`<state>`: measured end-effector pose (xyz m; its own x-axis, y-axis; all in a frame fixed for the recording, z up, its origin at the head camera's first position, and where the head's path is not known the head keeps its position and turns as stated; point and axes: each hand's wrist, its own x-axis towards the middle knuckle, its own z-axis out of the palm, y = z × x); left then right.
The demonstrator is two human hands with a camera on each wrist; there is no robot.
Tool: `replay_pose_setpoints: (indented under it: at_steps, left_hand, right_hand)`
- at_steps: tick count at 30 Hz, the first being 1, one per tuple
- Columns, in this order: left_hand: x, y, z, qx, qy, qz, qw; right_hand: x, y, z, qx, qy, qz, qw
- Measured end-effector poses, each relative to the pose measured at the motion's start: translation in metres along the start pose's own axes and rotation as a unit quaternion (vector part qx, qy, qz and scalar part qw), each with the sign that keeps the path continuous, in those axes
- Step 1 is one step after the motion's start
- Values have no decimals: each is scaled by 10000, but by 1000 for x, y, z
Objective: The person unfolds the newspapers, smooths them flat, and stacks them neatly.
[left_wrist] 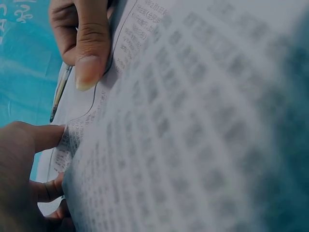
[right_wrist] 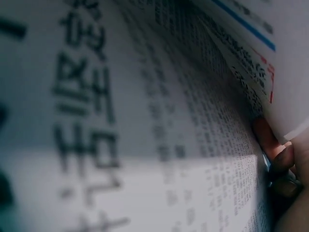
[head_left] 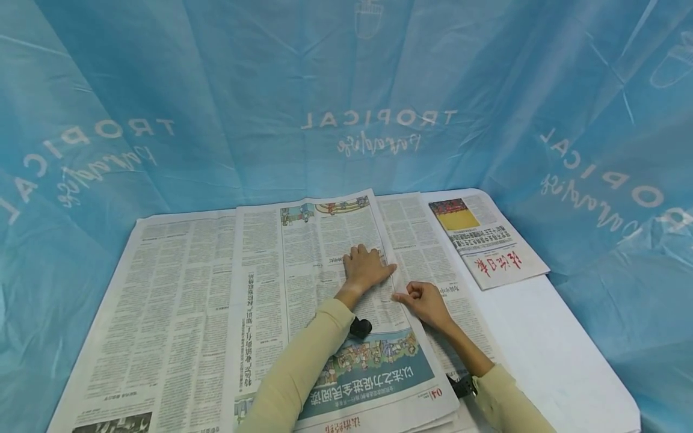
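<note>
A folded newspaper page [head_left: 303,270] lies over a wider spread newspaper sheet [head_left: 162,300]. My left hand [head_left: 365,269] rests on the page near its right edge, fingers spread, thumb reaching toward that edge. Just to its right, my right hand [head_left: 428,305] pinches the page's right edge between thumb and curled fingers. The left wrist view has the right thumb [left_wrist: 90,67] above and the left hand [left_wrist: 24,154] below, beside blurred print. In the right wrist view, curled fingers [right_wrist: 280,150] are partly hidden by the lifted paper.
Another folded newspaper [head_left: 492,240] with red lettering lies at the back right of the white table [head_left: 552,349]. Blue printed curtains [head_left: 379,72] stand behind and at both sides. A black wrist camera [head_left: 360,328] sits under the left forearm.
</note>
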<state>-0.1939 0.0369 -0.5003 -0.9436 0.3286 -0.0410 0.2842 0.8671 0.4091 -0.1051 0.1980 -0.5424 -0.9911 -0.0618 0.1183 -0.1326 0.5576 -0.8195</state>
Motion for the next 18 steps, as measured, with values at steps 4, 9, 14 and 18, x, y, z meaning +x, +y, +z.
replay_pose_setpoints:
  at_steps: [4, 9, 14, 18]
  left_hand:
    - [1, -2, 2, 15, 65, 142, 9999]
    - [1, -4, 1, -103, 114, 277, 9995]
    - [1, -3, 0, -201, 190, 183, 9994]
    - [1, -1, 1, -457, 289, 8, 9985]
  right_hand:
    - [0, 2, -1, 12, 24, -46, 10000]
    - [0, 3, -3, 269, -109, 115, 9995]
    - [0, -5, -9, 1029, -453, 680, 9913]
    - [-3, -21, -16, 1042, -709, 596, 9902]
